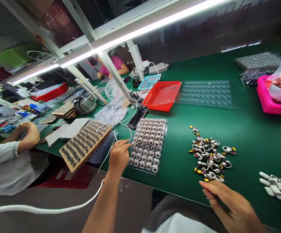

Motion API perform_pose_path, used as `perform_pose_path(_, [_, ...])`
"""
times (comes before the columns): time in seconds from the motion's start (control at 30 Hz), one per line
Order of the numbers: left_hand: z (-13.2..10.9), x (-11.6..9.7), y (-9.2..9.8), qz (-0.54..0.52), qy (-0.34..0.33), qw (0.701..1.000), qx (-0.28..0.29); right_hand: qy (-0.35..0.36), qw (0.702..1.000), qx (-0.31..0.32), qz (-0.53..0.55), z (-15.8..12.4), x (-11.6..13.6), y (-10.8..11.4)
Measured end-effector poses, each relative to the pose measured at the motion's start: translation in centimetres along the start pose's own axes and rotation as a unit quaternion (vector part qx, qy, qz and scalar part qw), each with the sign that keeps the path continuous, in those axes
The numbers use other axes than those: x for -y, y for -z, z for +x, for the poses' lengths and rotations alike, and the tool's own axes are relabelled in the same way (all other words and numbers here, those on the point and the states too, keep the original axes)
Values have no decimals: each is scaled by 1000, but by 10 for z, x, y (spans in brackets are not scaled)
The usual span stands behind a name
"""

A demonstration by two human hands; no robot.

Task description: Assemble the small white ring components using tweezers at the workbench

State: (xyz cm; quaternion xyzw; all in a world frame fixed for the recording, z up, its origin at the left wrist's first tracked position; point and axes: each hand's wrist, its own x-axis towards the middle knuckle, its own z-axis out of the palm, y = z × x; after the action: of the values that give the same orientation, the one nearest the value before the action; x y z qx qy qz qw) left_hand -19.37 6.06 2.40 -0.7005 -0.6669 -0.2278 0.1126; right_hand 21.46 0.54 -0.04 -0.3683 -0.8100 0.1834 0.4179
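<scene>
My left hand (119, 155) reaches to the left edge of a clear plastic tray (163, 129) filled with rows of shiny silver round pieces (146, 155). Its fingers are stretched out and slightly apart, the tips at the pieces. My right hand (232, 205) is just in front of a loose pile of small white-and-silver earphone-like parts (210, 158) with yellow tabs and dark wires. Thumb and index finger are bent towards each other, with a thin dark line between them that I cannot make out. Several white oval shells (275, 187) lie further right.
Behind the tray are a phone (137, 118), a red basket (163, 94) and a flat clear tray (207, 94). A pink basket (264, 97) with bagged parts stands right. A board of dark ovals (85, 142) and a white cable (57, 210) are left. Co-workers sit left and beyond.
</scene>
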Motion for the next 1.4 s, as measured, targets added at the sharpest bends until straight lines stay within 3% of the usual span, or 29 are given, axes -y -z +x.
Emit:
perform_pose_path(0.13, [-6,-31,3,-3,-3,997,-83,-102,994,-41,-26,-1,-6,26])
perform_pose_path(0.23, [-16,-78,0,-95,-30,988,-118,-191,977,-78,-55,0,-9,40])
perform_pose_path(0.3, [-26,-118,-7,-208,-65,973,-80,-221,973,-55,-47,0,-9,40])
perform_pose_path(0.4, [-41,-174,-24,-323,-116,938,43,-228,972,31,-37,1,-8,29])
perform_pose_path(0.53, [-50,-218,-45,-356,-109,919,128,-203,970,78,-106,-1,-10,20])
perform_pose_path(0.73, [-41,-239,-51,-347,-120,912,183,-134,973,80,-172,-17,-38,23])
perform_pose_path(0.97, [-37,-246,-64,-315,-124,928,153,-100,984,48,-139,-13,-48,29])
perform_pose_path(1.1, [-37,-244,-65,-318,-114,929,149,-199,969,8,-147,-5,-36,33])
perform_pose_path(1.27, [-36,-244,-63,-319,-116,928,152,-401,903,-36,-150,-3,-25,36])
perform_pose_path(1.4, [-35,-244,-62,-311,-113,930,160,-445,891,-74,-52,-3,-21,30])
